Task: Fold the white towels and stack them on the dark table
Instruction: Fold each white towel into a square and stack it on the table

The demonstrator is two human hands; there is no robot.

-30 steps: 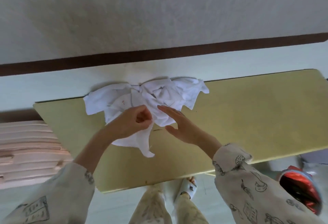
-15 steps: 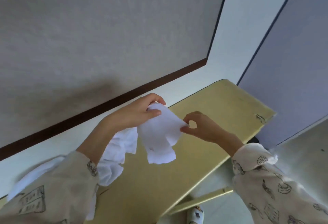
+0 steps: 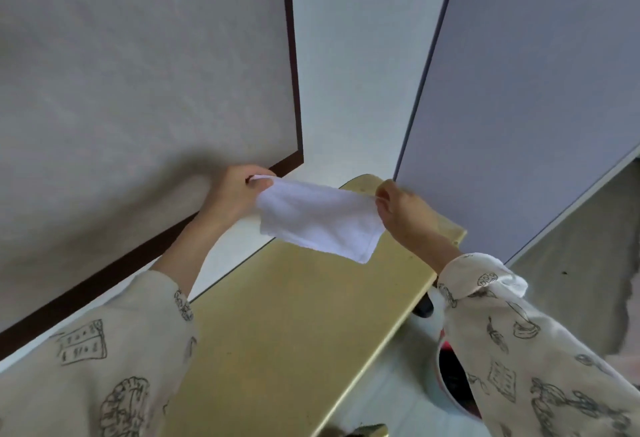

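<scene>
Your left hand (image 3: 239,191) pinches one top corner of the white towel (image 3: 318,217), and your right hand (image 3: 401,208) pinches the other. The top edge runs taut between them, and the towel hangs in the air above the yellow tabletop (image 3: 294,326), its lower corner off the surface near the table's far right edge.

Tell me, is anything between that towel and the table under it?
Nothing visible. The left hand and right hand pinch the towel by its top corners, and it hangs in the air above bare yellowish table.
</scene>
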